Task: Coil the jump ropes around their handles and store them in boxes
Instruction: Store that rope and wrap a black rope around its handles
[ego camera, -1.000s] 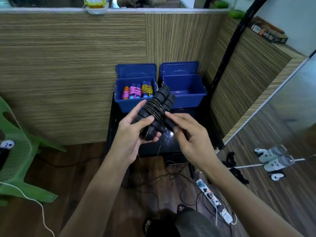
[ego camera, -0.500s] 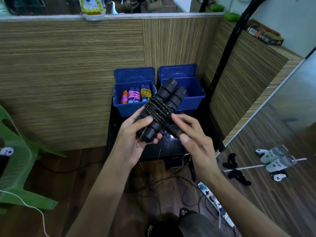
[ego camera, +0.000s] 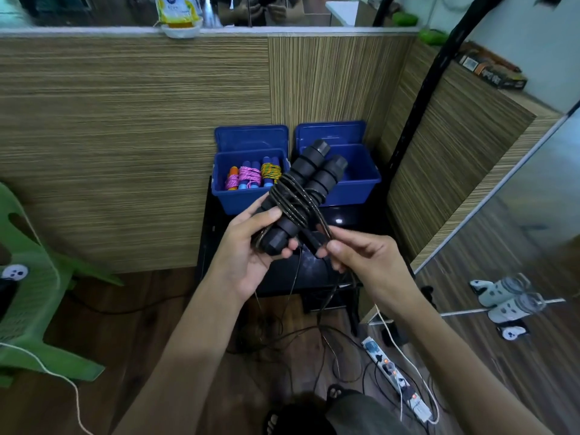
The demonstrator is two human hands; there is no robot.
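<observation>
Currently, in the head view, my left hand point(ego camera: 248, 255) grips the paired black foam handles point(ego camera: 303, 193) held up in front of the two blue boxes point(ego camera: 354, 180), while my right hand point(ego camera: 361, 259) pinches the dark rope point(ego camera: 295, 199) just beside their lower ends. Several turns sit at mid-length; loose rope hangs to the floor. I judge each further wrap needs steady tension, laid flush against the last, and the tail tucked.

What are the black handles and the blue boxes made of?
The black handles look like soft matte foam, ridged in rings, no shine. The blue boxes look like hard, smooth plastic, with a faint gloss and thin molded rims. That is judged by look only.
</observation>
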